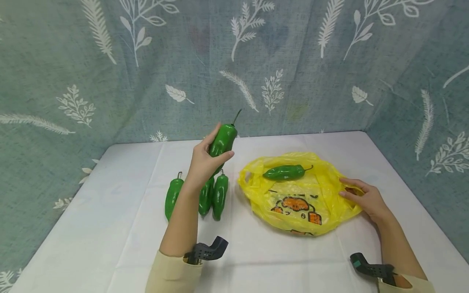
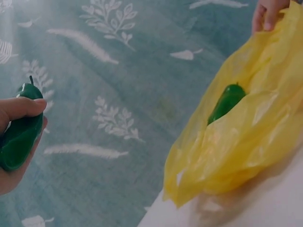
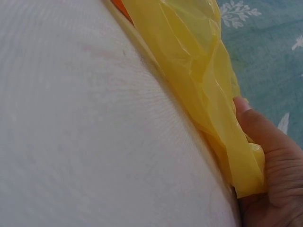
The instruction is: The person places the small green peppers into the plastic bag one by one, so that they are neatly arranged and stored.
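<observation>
Pepper (image 1: 225, 136) is gripped by the left hand (image 1: 205, 162), raised left of the yellow bag (image 1: 331, 209); the bag's right edge is pinched by the right hand (image 1: 371, 200).

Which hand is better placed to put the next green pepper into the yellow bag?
Probably the left hand: it holds a green pepper above the table, left of the yellow bag. The right hand grips the bag's edge and holds no pepper.
</observation>
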The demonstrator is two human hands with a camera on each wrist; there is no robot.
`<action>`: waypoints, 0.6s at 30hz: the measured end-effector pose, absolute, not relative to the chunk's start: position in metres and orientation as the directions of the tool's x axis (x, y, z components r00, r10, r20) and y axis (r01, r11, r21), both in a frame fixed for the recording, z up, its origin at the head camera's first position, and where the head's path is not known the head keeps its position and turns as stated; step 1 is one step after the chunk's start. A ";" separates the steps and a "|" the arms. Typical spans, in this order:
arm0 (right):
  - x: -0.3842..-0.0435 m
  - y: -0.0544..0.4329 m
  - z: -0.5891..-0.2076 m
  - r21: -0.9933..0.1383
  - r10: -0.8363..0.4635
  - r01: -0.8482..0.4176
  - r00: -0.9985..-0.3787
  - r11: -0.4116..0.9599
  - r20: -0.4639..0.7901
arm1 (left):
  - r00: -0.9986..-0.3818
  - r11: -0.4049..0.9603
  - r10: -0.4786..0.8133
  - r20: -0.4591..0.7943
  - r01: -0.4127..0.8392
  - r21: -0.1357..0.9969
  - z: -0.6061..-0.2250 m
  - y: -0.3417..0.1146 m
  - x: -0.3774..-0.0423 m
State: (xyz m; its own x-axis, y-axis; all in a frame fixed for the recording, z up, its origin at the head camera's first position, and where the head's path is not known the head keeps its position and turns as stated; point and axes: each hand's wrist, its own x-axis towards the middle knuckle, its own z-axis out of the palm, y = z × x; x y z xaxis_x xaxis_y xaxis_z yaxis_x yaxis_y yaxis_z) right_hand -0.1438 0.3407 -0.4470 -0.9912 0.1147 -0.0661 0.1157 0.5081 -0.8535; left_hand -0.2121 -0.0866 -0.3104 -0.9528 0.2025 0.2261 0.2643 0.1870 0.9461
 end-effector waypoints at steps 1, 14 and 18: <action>-0.143 0.341 -0.447 -0.852 0.117 0.119 -0.991 0.510 -0.068 | -0.951 0.184 0.213 0.224 0.265 0.947 -0.311 -0.083 -0.213; -0.143 0.341 -0.447 -0.848 0.117 0.133 -0.990 0.513 -0.084 | -0.924 0.287 0.342 0.169 0.274 0.918 -0.325 -0.032 -0.228; -0.144 0.340 -0.446 -0.850 0.112 0.122 -0.991 0.512 -0.074 | -0.932 0.257 0.333 0.145 0.237 0.937 -0.329 -0.018 -0.231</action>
State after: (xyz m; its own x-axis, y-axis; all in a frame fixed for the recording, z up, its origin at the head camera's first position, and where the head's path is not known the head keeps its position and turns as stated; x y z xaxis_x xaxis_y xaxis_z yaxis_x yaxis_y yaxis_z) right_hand -0.1440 0.3398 -0.4457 -0.9909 0.1122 -0.0740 0.1215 0.5121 -0.8503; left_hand -0.2306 -0.0180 -0.3285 -0.9319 0.3326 0.1449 0.2375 0.2573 0.9367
